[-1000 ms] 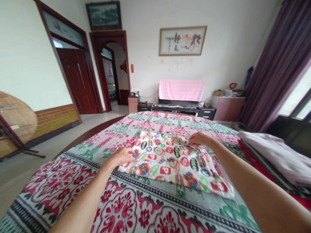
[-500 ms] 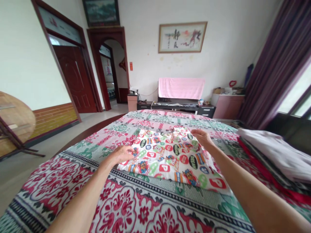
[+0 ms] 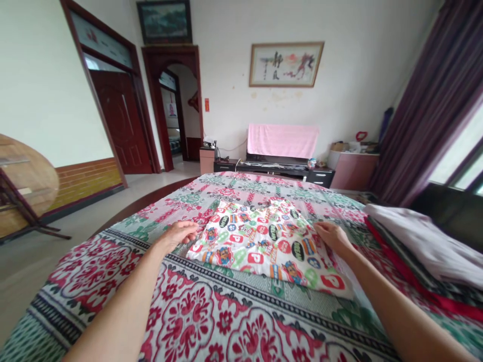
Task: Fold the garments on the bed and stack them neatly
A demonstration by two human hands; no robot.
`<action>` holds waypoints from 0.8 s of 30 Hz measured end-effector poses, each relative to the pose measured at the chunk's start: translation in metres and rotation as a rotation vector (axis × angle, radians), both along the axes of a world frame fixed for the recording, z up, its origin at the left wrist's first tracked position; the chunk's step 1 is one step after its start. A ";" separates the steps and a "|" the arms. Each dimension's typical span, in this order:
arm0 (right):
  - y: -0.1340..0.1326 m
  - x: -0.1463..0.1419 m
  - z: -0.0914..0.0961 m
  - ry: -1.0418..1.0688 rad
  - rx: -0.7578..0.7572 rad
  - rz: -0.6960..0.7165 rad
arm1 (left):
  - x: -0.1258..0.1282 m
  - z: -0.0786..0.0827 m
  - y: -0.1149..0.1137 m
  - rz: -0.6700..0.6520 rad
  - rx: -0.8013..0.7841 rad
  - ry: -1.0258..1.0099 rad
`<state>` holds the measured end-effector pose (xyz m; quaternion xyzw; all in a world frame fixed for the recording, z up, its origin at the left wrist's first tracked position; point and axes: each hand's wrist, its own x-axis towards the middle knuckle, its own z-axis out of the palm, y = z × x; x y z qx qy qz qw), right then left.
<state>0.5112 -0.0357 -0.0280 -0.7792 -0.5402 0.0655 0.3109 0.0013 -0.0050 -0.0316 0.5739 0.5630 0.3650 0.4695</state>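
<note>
A white garment (image 3: 260, 244) with a colourful cartoon print lies spread on the patterned bedspread (image 3: 184, 322), its lower edge towards me. At its left side my left hand (image 3: 178, 237) is closed, the fingers bent against the thumb; whether fabric is between the tips cannot be made out. My right hand (image 3: 334, 237) pinches the garment's right edge, thumb and fingers together. The upper edge of the cloth is slightly rumpled near its middle.
A stack of folded clothes (image 3: 422, 246) lies to the right on the bed. Beyond the bed stand a low black cabinet (image 3: 320, 177) and a screen under a pink cloth (image 3: 283, 140). A round wooden tabletop (image 3: 26, 176) leans at the far left.
My left hand has drawn back left from the cloth. My right hand has come down from the garment's upper right corner to its right edge. The view has tilted slightly up.
</note>
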 end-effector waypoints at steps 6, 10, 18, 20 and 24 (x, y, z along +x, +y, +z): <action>-0.022 0.007 -0.008 -0.009 0.004 0.014 | -0.004 0.013 -0.007 -0.154 -0.029 0.242; -0.033 -0.001 -0.008 -0.005 0.032 0.018 | -0.002 0.024 -0.012 -0.265 -0.032 0.375; -0.050 -0.017 -0.006 -0.071 0.099 0.159 | 0.017 0.026 -0.012 -0.251 0.073 0.662; -0.052 -0.016 -0.008 -0.069 0.113 0.180 | 0.018 0.027 -0.014 -0.231 0.053 0.634; -0.055 -0.008 -0.014 -0.012 0.111 0.141 | 0.022 0.028 -0.018 -0.180 0.068 0.640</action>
